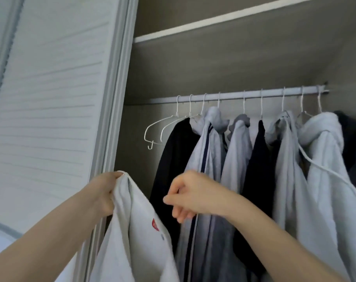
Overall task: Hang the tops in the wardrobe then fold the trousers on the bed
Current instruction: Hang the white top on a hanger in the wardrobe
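Left hand (pixel 105 193) has a firm grip on a white top (pixel 132 231), fingers bunched round the fabric near its upper edge, so the top hangs straight down from that grip with a little red mark on the chest just below and to the right of it. Right hand (pixel 190 195) is up in the air just right of the left grip, fingers curled in. It's motion-blurred, so I honestly can't tell if it's pinching anything or just loosely closed.

Above and behind both hands is the wardrobe rail (pixel 244 94). Two empty white wire hangers (pixel 163 127) sit at its left end, up and to the right of the left grip. Right of those hang the other tops (pixel 234 159), black, grey and pale hoodies packed close together directly behind the right hand. The louvred wardrobe door (pixel 51 98) stands just left of the left grip.
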Action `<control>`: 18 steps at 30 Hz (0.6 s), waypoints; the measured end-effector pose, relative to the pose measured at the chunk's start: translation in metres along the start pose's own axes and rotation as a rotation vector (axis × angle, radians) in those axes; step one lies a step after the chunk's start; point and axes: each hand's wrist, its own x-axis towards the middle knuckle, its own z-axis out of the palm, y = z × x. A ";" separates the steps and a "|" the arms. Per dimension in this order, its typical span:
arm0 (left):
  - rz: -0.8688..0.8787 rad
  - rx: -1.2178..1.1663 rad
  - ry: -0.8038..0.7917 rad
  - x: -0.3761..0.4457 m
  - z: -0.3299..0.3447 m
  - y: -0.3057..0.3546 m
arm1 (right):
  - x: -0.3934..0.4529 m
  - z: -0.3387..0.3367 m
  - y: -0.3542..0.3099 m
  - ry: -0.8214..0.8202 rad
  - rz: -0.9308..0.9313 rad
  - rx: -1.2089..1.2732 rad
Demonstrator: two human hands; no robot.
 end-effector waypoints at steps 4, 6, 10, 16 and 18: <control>0.133 0.123 0.032 0.014 0.013 0.009 | 0.065 -0.026 -0.055 0.331 -0.129 -0.118; 0.182 0.205 0.081 0.018 0.015 0.012 | 0.093 -0.040 -0.077 0.451 -0.161 -0.252; 0.420 0.410 0.160 0.027 0.014 0.010 | 0.159 -0.059 -0.092 0.570 -0.085 -0.303; 0.722 0.768 0.228 0.036 0.006 0.006 | 0.226 -0.072 -0.069 0.463 0.327 -0.495; 0.574 0.655 0.186 0.041 0.004 0.007 | 0.232 -0.077 -0.055 0.453 0.289 -0.562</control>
